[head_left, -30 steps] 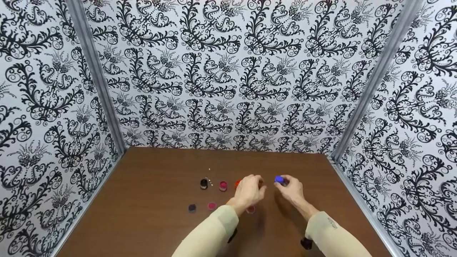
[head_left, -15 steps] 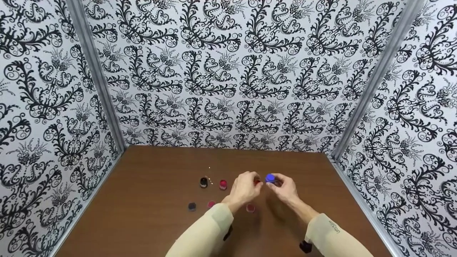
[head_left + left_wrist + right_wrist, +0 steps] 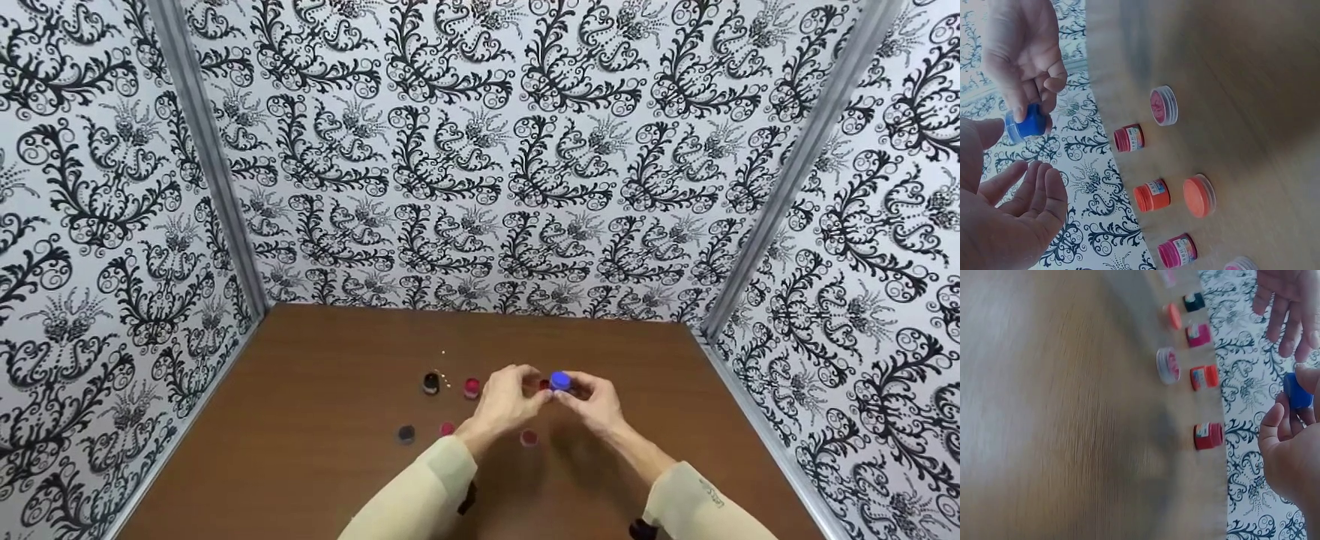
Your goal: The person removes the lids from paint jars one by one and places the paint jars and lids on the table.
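Observation:
A small blue paint jar (image 3: 560, 381) is held up over the table, pinched between the thumb and fingers of my right hand (image 3: 595, 405). Close beside it is my left hand (image 3: 510, 401), fingers loosely extended and gripping nothing; its thumb lies near the jar (image 3: 1026, 124) in the left wrist view. Below the hands stand an uncapped red jar (image 3: 1129, 138), an orange jar (image 3: 1152, 196) and a magenta jar (image 3: 1178, 251). A red lid (image 3: 1163, 105) and an orange lid (image 3: 1200, 196) lie in front of them. The left hand hides the orange jar in the head view.
At the left of the row stands a black jar (image 3: 430, 384), with small bright specks (image 3: 442, 377) beside it. A dark lid (image 3: 406, 433) and a pink lid (image 3: 448, 428) lie nearer on the brown table (image 3: 315, 390). Patterned walls (image 3: 480, 150) enclose the table.
My right hand has carried the blue jar to the left, toward the left hand. The left hand has shifted slightly left, and the two hands are now close together.

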`<act>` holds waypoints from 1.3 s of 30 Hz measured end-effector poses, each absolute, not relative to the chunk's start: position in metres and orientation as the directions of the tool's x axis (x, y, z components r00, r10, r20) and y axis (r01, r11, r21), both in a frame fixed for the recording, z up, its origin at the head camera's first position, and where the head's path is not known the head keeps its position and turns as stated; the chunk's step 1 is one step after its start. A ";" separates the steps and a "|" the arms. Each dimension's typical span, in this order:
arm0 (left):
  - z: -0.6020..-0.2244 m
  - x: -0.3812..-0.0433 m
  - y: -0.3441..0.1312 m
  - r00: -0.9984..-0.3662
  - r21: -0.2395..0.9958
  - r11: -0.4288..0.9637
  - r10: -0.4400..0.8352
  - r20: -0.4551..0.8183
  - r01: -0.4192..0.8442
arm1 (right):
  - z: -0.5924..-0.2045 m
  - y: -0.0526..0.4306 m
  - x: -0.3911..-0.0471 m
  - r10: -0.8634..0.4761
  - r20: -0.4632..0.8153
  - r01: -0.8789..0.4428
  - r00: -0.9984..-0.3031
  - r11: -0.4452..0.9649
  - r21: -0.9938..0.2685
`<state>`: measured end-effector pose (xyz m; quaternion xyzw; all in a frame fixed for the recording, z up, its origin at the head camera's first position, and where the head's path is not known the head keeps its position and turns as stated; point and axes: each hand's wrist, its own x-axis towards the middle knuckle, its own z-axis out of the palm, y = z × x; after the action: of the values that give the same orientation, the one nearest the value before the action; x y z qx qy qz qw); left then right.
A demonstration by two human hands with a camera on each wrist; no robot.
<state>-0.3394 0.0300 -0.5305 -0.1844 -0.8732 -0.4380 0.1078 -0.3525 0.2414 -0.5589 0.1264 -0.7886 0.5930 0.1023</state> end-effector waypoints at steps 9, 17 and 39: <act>-0.535 -0.338 0.018 -0.886 0.762 0.453 0.253 0.388 0.463 | -0.555 0.236 -0.345 -0.262 0.350 -0.388 -0.899 0.111 -0.915; -0.527 -0.339 0.008 -0.847 0.767 0.371 0.320 0.424 0.524 | -0.549 0.229 -0.344 -0.354 0.329 -0.367 -0.876 0.043 -0.929; -0.516 -0.330 0.005 -0.859 0.742 0.436 0.313 0.405 0.509 | -0.559 0.222 -0.347 -0.426 0.493 -0.559 -0.759 0.039 -0.828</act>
<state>-0.3303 0.0048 -0.5158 -0.2444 -0.8411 -0.4712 0.1037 -0.3470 0.2221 -0.5593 0.3427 -0.7185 0.6027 0.0553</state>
